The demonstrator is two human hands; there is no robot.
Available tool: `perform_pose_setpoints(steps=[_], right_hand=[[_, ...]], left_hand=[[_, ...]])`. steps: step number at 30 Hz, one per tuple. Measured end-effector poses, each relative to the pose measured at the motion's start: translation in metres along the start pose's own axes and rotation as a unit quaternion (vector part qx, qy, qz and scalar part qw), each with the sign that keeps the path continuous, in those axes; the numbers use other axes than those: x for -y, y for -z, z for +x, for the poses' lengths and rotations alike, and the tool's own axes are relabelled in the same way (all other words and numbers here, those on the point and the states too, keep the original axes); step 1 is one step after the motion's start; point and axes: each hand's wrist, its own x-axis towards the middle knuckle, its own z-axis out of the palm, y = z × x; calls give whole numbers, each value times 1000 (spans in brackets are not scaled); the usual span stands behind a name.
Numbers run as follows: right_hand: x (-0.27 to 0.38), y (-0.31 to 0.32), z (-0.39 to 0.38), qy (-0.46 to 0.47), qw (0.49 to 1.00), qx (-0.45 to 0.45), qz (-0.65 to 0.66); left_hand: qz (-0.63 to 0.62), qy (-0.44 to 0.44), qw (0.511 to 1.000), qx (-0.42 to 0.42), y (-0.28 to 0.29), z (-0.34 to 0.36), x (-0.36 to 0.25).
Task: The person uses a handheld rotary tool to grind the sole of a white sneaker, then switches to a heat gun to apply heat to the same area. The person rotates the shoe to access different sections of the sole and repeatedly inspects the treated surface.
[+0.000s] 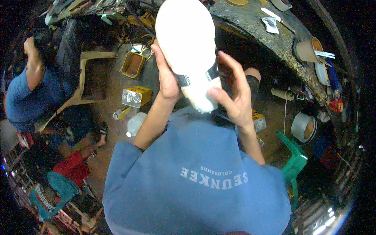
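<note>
A shoe (186,35) is held up in front of me with its broad white sole toward the view. Dark bands with pale marks show at its narrower middle, and a whitish end lies nearest my body. Along the shoe's left side rests my left hand (168,80), thumb raised by the edge and the other fingers hidden behind it. My right hand (237,92) is at the right side of the narrow end, its thumb against the edge and its fingers curved beside the dark band. The shoe's upper is mostly hidden.
A worn workbench (250,23) runs across the top right, carrying a knife (271,15) and a brown pot (305,51). Yellow cans (137,96) and a white jug (136,123) stand on the floor at left. A green stool (293,156) is at right; another person (39,94) sits at left.
</note>
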Motion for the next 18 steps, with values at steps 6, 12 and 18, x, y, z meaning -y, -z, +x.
perform_pose_setpoints(steps=[6,12,18], right_hand=[[0,-5,-11,-25,999,16,-29],[9,-5,-12,-28,998,43,19],[13,-4,-10,-37,997,55,42]], left_hand=[[78,-20,996,-49,-13,-6,-11],[27,-30,999,-36,-11,-6,-8],[24,-16,998,-51,-12,-8,-9]])
